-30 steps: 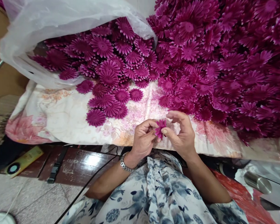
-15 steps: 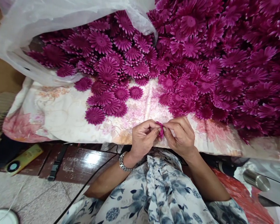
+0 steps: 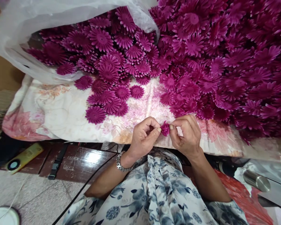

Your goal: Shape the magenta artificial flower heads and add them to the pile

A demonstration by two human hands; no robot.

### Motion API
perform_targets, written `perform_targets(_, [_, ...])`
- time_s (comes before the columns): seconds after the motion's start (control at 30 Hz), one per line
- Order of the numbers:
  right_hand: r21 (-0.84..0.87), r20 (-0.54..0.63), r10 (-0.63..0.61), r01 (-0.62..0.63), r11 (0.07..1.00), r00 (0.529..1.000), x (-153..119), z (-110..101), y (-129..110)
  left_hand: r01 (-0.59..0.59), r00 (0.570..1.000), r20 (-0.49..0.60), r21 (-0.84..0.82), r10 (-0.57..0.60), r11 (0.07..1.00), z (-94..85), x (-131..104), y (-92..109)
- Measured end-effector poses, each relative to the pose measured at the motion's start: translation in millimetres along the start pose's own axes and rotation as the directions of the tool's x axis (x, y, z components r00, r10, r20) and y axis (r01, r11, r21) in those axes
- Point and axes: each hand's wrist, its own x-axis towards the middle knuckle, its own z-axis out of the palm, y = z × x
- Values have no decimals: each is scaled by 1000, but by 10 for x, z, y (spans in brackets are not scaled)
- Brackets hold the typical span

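A small magenta artificial flower (image 3: 165, 128) is held between my two hands, just over the near edge of the cloth. My left hand (image 3: 145, 135) pinches its left side between thumb and forefinger. From the other side my right hand (image 3: 186, 133) is closed in a pinch at the flower's right edge. Beyond my hands, a loose cluster of magenta flower heads (image 3: 95, 114) lies on the floral cloth (image 3: 67, 115). A large heap of similar flowers (image 3: 215, 65) covers the right and back.
A translucent plastic bag (image 3: 11, 34) opens at the back left with flower heads spilling out. Below the cloth's edge are a yellow box (image 3: 25, 157) and a black strap buckle (image 3: 52, 173). A metal cylinder (image 3: 256, 180) and red plastic (image 3: 245, 200) lie at lower right.
My hands have moved slightly apart, the right one shifting right. The flower between them has turned, so more of its petals show.
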Motion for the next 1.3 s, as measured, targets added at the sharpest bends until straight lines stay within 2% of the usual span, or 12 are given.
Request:
perform_targets(0.13, [-9, -79, 44, -45, 999, 996, -2, -106, 162, -2, 1000, 17, -206, 5, 978, -131, -7, 5])
perform_targets(0.23, [159, -163, 285, -259, 953, 945, -12, -200, 295, -69, 995, -84, -304, 45, 950, -251, 31, 53])
perform_targets(0.3, [371, -31, 426, -385, 845, 904, -23, -218, 302, -104, 992, -106, -300, 75, 948, -271, 74, 78])
perform_targets(0.37, [539, 150, 472, -472, 698, 869, -35, -188, 241, -113, 993, -48, -271, 103, 956, -225, 112, 80])
perform_targets(0.5, [653, 413, 489, -624, 429, 768, -65, -63, 83, -99, 986, 115, -153, 117, 983, -56, 130, 37])
perform_targets(0.67, [680, 514, 508, -689, 250, 691, -160, 32, 48, -216, 975, 80, 127, 207, 968, 52, 103, 39])
perform_targets(0.77, [690, 544, 524, -705, 166, 656, -215, 29, 55, -184, 983, 39, 204, 180, 961, 61, 103, 65])
perform_targets(0.83, [682, 560, 512, -713, 162, 651, -213, 5, 54, -148, 989, 36, 202, 143, 968, 52, 104, 79])
perform_targets(0.97, [655, 501, 557, -711, 257, 663, -143, -56, 82, -63, 998, 3, 169, 63, 984, 24, 151, 145])
perform_targets(1.1, [683, 420, 588, -667, 297, 692, -85, -104, 160, -141, 985, -59, 254, 161, 957, 83, 388, 286])
perform_targets(1.2, [660, 354, 652, -673, 333, 670, -57, -136, 186, -235, 954, -63, 454, 294, 860, 170, 669, 345])
perform_targets(1.3, [619, 316, 687, -691, 373, 655, -37, -160, 170, -315, 937, 107, 672, 334, 670, 206, 853, 320])
